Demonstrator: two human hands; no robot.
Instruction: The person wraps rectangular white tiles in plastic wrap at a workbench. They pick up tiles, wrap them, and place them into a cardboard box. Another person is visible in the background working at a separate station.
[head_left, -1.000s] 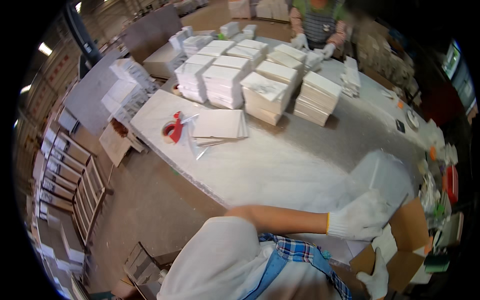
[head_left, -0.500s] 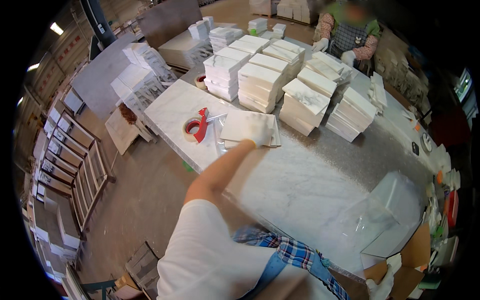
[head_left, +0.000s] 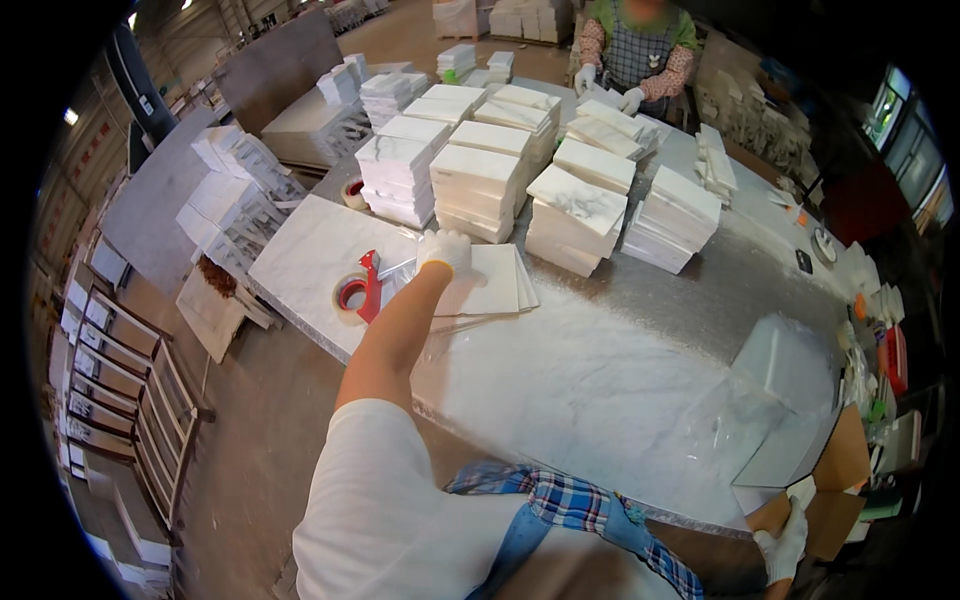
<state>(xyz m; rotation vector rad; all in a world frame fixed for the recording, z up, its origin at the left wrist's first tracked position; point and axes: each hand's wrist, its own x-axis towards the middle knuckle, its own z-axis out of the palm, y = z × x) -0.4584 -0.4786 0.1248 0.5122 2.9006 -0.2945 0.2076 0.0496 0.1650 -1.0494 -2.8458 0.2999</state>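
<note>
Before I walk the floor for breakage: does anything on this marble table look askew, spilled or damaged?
Nothing looks broken or spilled. The small stack of white tiles under the left hand is fanned, its edges not flush, unlike the squared tile stacks behind. A clear plastic bag lies crumpled near the right hand.

tape dispenser [head_left: 358, 292]: red, lying on the worktop [head_left: 600, 370]
tile stacks [head_left: 480, 185]: white, across the far side
co-worker [head_left: 640, 50]: gloved, at the far end

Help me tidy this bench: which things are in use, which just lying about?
In use:
left gloved hand
thin white square sheets
right gloved hand
brown cardboard box

Lying about:
red tape dispenser
stacked white marble tiles
</note>
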